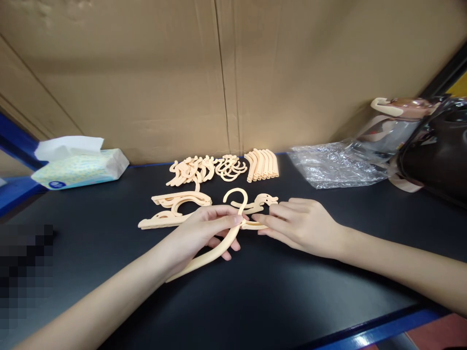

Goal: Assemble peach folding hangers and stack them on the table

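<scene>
My left hand [204, 228] is closed in a pinch on a cream plastic hanger [215, 253], holding its long curved arm near the hook. The hook [236, 195] stands up just behind my fingers. My right hand [299, 223] meets it from the right, fingers pressed together on the hanger's other arm piece [255, 226]. Both hands hover just above the black table [255, 291]. Behind them lie loose hanger arms [178, 206], a heap of hooks [204, 170] and a row of curved pieces [262, 164].
A tissue pack [78, 167] sits at the back left. Crumpled clear plastic bags [335, 167] and a dark bag [438, 155] lie at the back right. A cardboard wall [219, 73] closes off the rear. The table has a blue front edge [383, 330].
</scene>
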Demonstrator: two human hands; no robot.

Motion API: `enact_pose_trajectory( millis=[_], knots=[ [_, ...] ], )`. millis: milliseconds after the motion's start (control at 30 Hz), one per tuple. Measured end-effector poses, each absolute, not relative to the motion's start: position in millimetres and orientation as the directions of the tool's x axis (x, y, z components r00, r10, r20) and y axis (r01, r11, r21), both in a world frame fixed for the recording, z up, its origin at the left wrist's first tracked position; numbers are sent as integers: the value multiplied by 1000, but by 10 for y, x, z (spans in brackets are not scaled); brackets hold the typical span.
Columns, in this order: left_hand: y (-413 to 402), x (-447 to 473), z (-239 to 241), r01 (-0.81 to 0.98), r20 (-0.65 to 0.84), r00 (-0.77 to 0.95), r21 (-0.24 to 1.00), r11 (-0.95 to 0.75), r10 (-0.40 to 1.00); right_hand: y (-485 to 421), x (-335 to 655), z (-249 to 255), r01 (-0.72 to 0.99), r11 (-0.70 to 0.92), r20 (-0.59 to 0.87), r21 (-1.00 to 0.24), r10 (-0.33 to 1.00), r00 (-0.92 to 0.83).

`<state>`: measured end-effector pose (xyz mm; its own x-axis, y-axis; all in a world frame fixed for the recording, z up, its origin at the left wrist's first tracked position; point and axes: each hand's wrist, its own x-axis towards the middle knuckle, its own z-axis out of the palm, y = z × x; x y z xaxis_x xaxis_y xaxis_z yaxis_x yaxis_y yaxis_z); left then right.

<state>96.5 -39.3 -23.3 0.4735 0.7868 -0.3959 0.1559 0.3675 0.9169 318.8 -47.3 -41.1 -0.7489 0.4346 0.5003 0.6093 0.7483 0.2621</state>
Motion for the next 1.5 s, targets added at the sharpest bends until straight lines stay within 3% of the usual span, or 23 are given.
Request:
enact_pose_trajectory(
  millis=[400,567,1100,1500],
  knots=[
    [-399,985,-229,228,-360,526,932,280,771,-528,3188,-420,532,823,454,200,404,-795],
    [-427,1014,-201,186,-377,488,926,328,787,-488,3208,-402,520,828,462,209,385,-799],
    [-399,943,-230,152,-433,521,895,420,735,-442,3219,-381,515,753,524,408,269,-808],
    [-412,1010,-232,163,-341,516,940,300,786,-478,3230,-426,512,810,440,285,364,-821]
  ],
)
